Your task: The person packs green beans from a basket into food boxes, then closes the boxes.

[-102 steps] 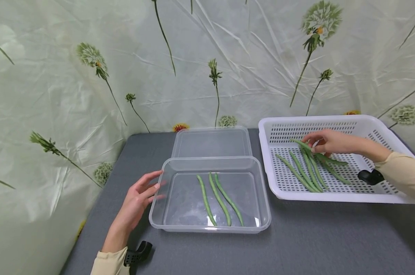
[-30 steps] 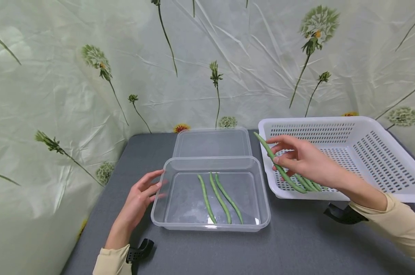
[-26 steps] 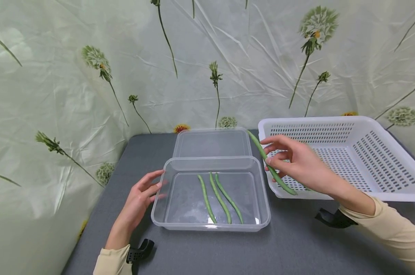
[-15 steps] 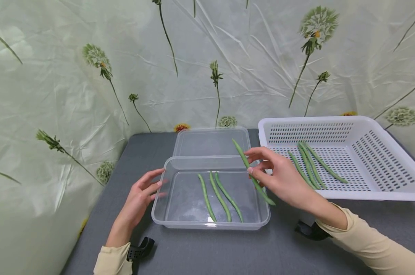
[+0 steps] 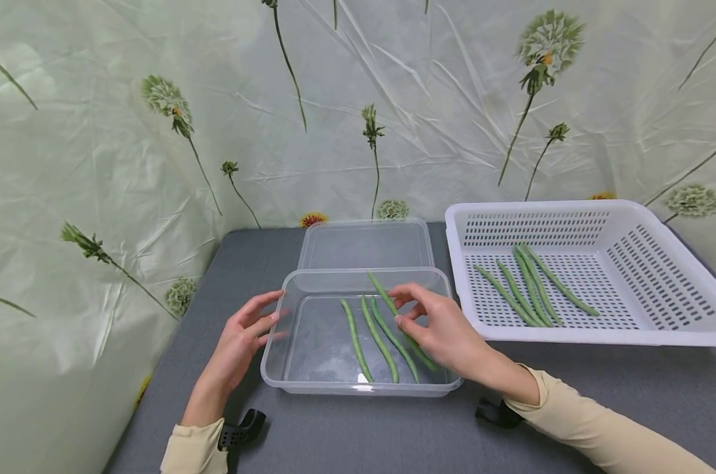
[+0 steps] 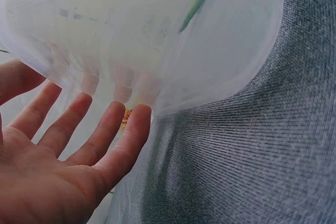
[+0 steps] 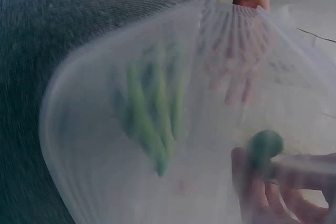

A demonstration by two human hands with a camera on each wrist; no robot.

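Observation:
Over the right part of a clear plastic container (image 5: 310, 390), my right hand (image 5: 437, 326) pinches a green bean (image 5: 380, 288) between thumb and fingers. Three more green beans (image 5: 356, 340) lie side by side on the container's floor. In the right wrist view those beans (image 7: 157, 108) show blurred through the plastic wall, and the held bean (image 7: 266, 144) appears end-on at the fingers. My left hand (image 5: 236, 349) rests its fingertips against the container's left side. The left wrist view shows the left hand's fingers (image 6: 126, 140) extended, touching the outer wall (image 6: 173, 66).
A white perforated basket (image 5: 654, 336) at the right holds several green beans (image 5: 562, 283). Behind the container lies a clear flat lid (image 5: 366, 243). Grey cloth (image 5: 358, 434) covers the table, and a floral sheet (image 5: 334, 164) hangs behind it.
My right hand has taken a green bean from the basket and carried it left over the container, lowering it there. The left hand has stayed at the container's side.

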